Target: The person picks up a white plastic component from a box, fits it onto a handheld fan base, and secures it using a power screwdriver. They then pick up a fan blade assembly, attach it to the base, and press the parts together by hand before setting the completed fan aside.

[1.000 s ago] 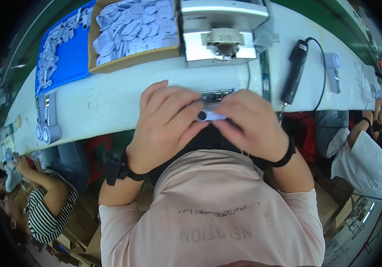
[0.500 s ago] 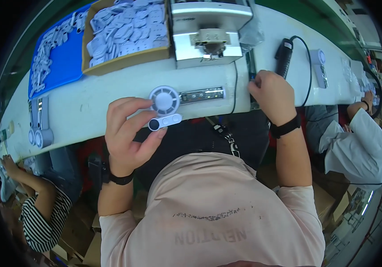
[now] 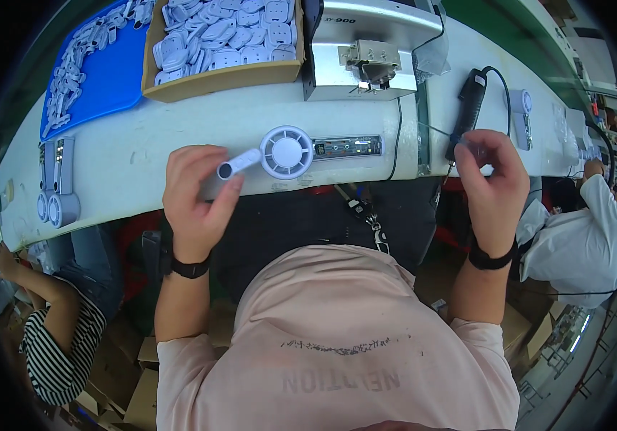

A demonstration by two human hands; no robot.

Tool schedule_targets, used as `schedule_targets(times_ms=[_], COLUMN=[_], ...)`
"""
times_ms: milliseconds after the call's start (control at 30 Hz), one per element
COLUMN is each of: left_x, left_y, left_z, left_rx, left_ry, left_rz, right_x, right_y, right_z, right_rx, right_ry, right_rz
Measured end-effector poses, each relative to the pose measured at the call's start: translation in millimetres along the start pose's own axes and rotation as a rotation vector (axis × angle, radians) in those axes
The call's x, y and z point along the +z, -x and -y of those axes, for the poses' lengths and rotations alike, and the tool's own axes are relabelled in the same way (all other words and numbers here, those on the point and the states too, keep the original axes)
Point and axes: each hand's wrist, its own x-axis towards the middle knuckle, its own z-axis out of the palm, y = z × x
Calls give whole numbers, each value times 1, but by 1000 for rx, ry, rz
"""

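A pale lilac hand-held fan (image 3: pixel 287 152) lies on the bench in front of me, with the circuit board (image 3: pixel 348 147) in its handle exposed. My left hand (image 3: pixel 197 197) has thumb and forefinger at the end of a small pale plastic piece (image 3: pixel 242 164) with a dark round end. The piece's other end meets the fan's round head. Over the bench's front edge at right is my right hand (image 3: pixel 496 176), thumb and forefinger pinched together. Whatever sits in that pinch is too small to make out. A black corded pen-shaped tool (image 3: pixel 468 104) lies just beyond those fingers.
A cardboard box (image 3: pixel 226 82) of pale plastic parts and a blue tray (image 3: pixel 107 90) stand at back left. Behind the fan is a silver machine (image 3: pixel 362 61). More fans lie left (image 3: pixel 62 179) and right (image 3: pixel 521 118). Co-workers sit on both sides.
The small plastic piece has swung from below the fan head to its left side, with my left hand. My right hand has moved right and nearer, past the black tool.
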Motion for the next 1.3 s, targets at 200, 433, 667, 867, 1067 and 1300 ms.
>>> schedule_targets(times_ms=[200, 433, 667, 867, 1067, 1300], left_x=[6, -1, 23, 28, 29, 30], left_y=[0, -7, -13, -8, -8, -8], left_z=[3, -12, -17, -11, -10, -10], left_rx=[-69, 95, 244, 198, 201, 201], left_ry=[1, -40, 43, 50, 47, 53], left_rz=[-46, 52, 121, 79, 73, 70], right_x=[30, 14, 38, 60, 67, 80], right_y=[7, -10, -9, -18, -23, -26], right_z=[17, 20, 51, 52, 56, 55], right_rx=[-43, -74, -203, -253, -366, -456], right_ry=[-154, -178, -502, -409, -289, -277], right_rz=[296, 359, 286, 368, 349, 337])
